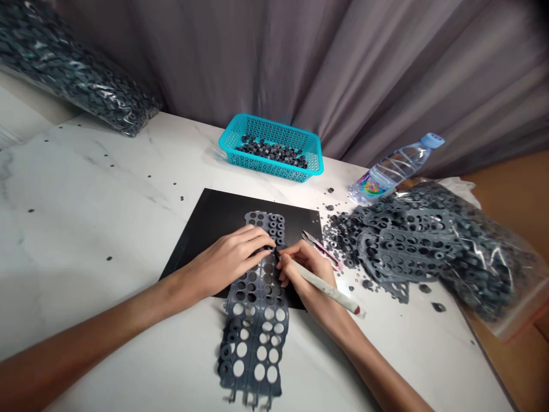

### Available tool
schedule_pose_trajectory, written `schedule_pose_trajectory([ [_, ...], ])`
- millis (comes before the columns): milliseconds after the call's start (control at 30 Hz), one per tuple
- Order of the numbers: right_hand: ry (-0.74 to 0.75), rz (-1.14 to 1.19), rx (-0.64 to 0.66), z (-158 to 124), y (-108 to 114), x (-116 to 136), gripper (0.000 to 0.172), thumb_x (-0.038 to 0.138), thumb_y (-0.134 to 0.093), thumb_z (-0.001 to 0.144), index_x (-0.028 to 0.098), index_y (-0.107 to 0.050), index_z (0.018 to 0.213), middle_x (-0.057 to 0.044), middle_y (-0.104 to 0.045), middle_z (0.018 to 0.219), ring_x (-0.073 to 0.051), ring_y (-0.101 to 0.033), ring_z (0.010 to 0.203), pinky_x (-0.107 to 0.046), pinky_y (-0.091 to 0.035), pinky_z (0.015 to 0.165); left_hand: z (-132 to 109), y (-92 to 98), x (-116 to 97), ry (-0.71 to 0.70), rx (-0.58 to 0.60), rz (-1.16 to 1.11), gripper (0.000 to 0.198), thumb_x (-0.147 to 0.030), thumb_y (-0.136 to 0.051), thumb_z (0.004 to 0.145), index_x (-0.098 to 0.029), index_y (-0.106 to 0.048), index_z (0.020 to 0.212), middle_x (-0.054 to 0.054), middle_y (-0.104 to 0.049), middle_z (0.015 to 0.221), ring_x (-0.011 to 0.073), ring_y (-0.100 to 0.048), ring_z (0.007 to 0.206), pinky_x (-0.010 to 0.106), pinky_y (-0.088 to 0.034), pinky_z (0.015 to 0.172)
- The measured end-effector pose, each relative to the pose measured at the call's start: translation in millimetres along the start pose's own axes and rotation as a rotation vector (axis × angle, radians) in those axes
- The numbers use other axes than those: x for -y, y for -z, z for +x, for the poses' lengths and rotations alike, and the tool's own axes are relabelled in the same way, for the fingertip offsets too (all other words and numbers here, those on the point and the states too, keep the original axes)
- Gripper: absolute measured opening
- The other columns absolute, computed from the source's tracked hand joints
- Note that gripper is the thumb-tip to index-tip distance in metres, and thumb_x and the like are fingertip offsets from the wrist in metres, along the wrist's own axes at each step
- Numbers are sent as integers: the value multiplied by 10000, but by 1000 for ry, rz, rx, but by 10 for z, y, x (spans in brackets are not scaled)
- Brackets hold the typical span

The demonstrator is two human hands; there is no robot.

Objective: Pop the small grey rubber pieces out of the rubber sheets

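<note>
A dark grey perforated rubber sheet (pixel 257 332) with rows of round holes lies lengthwise, its upper part on a black mat (pixel 189 240). Small rubber rings (pixel 277 226) remain attached at its upper right, and more sit along its lower left edge. My left hand (pixel 234 254) rests across the sheet with fingers stretched out, fingertips near its right-hand rows. In my right hand (pixel 311 266) is a pen-like tool (pixel 328 289) with a pale handle and reddish end, gripped between thumb and fingers. Its tip meets the sheet beside my left fingertips; the exact contact is hidden.
A turquoise basket (pixel 270 173) holds loose rubber pieces at the back. Pink-handled snips (pixel 328 254) lie right of the mat, beside a pile of sheets and rings (pixel 398 240), a plastic bag (pixel 484 274) and a water bottle (pixel 390 171). Another full bag (pixel 86 74) lies back left.
</note>
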State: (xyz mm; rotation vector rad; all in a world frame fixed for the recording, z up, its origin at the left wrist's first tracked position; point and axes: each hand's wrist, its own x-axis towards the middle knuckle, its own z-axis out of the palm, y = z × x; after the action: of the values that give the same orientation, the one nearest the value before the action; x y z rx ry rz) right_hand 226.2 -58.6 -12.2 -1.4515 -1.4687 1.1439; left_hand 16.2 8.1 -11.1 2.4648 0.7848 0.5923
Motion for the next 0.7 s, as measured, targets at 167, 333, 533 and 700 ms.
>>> schedule_pose_trajectory([
  [167,10,-24,-6,9,0,15,186,378,-584,1011,211,-591,928,7,-661,765,-148,-631,622,-255,-489,586,9,-22,-21,21,-56,24,150,-246,-530,1059,-180,-620,1159,51,-678,1151,221,-623,1112,408,-517,1014],
  [333,45,-98,-10,23,10,16,131,310,-582,999,222,-575,903,41,-628,692,-138,-605,598,-243,-449,576,38,-59,-47,10,-77,128,118,-226,-513,1059,-169,-614,1077,49,-681,1083,218,-638,1040,387,-540,949],
  [533,85,-194,-29,24,1,35,162,281,-601,974,216,-544,838,51,-595,652,-125,-567,573,-236,-404,558,64,-104,-91,-118,-94,282,210,-154,-408,1070,-137,-614,1033,78,-687,1038,233,-659,996,394,-545,890],
  [700,46,-150,-39,9,-3,29,166,294,-594,981,211,-562,841,44,-608,651,-129,-573,566,-233,-414,548,53,-87,-83,52,-220,-46,117,-201,-507,1055,-176,-618,1029,35,-670,1015,175,-654,956,338,-539,912],
])
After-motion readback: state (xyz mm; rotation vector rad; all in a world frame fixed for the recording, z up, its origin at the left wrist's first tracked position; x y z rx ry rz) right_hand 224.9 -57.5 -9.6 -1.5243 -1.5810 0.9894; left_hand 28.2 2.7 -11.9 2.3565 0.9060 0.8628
